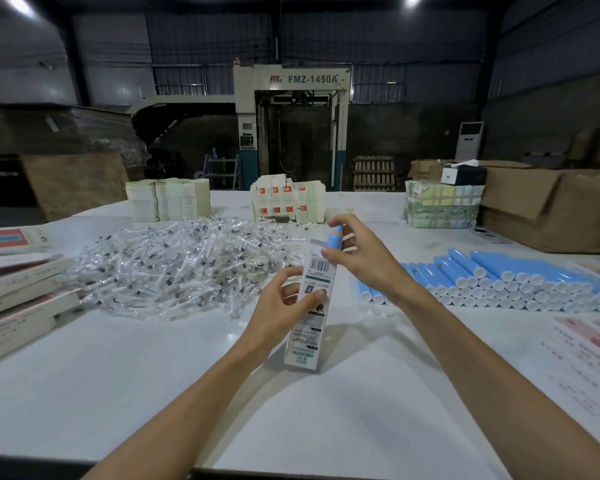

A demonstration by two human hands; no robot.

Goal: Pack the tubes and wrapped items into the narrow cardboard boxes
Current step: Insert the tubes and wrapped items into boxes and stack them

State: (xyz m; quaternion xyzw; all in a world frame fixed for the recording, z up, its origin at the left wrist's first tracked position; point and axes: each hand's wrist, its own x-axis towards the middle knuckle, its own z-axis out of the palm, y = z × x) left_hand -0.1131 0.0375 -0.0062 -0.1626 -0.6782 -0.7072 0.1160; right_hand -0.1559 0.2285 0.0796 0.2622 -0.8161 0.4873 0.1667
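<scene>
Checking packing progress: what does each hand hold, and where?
Left hand grips the narrow box at mid-length; right hand holds the blue tube by its protruding end.

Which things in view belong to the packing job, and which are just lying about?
Job: narrow box in the left hand; blue tube in the right hand; wrapped-item pile; stacked blue tubes; flat box blanks.
Lying about: brown carton; FMZ-1450A machine; wooden pallet; taped bundle.

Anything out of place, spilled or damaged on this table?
Nothing looks damaged. The wrapped items lie in a loose heap, unlike the neatly stacked blue tubes; a few strays lie near the flat cartons.
</scene>
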